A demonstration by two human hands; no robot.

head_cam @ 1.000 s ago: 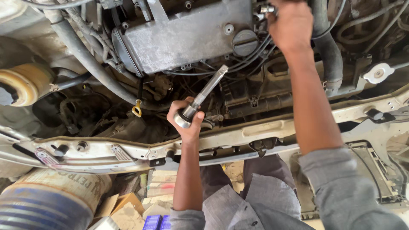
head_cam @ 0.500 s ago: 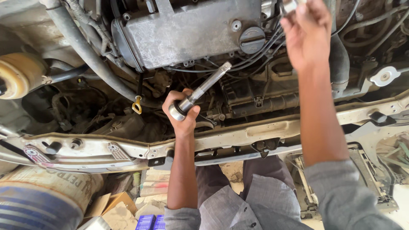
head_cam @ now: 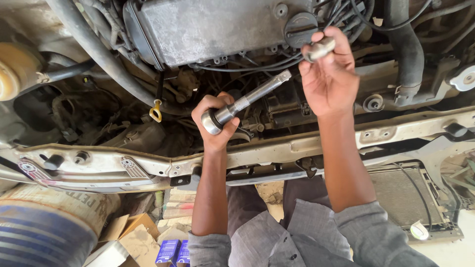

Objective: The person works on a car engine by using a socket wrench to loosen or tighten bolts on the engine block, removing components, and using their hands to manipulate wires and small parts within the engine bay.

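Head view, left to right: a cream plastic reservoir sits at the far left, then a yellow dipstick ring. The left hand is closed around the thick end of a long silver metal socket extension tool, held over the engine bay; its long axis runs diagonally, slim tip pointing up and right toward the grey metal engine cover. The right hand pinches a small silver metal socket piece near the black oil filler cap. A loose pinch could probably drop that piece among the cables.
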